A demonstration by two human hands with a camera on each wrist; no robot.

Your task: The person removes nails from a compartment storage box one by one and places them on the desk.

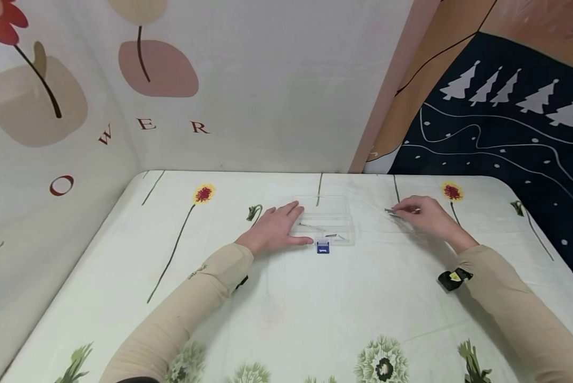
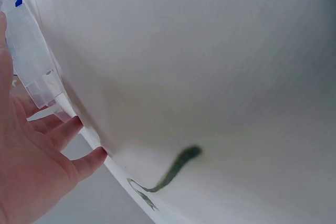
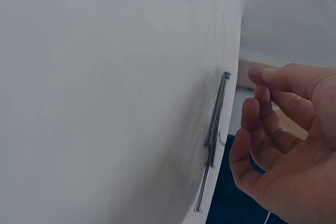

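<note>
A clear plastic compartment box (image 1: 346,226) with a blue latch (image 1: 322,248) lies on the table, a few thin metal nails (image 1: 331,235) in it. My left hand (image 1: 277,229) rests at its left side, fingers spread; in the left wrist view the fingers reach along the box's end. To the right, my right hand (image 1: 425,215) hovers over a small bunch of metal nails (image 3: 214,129) lying on the cloth. Its fingers are loosely bent, thumb near the index fingertip (image 3: 255,74). In the right wrist view, the nails lie apart from the fingers and nothing shows between them.
A white cloth (image 1: 286,308) printed with flowers covers the table. Behind and to the left hang pale printed curtains (image 1: 267,96). A dark cloth with white trees (image 1: 497,127) hangs beyond the right edge. Each wrist wears a small black device (image 1: 454,279).
</note>
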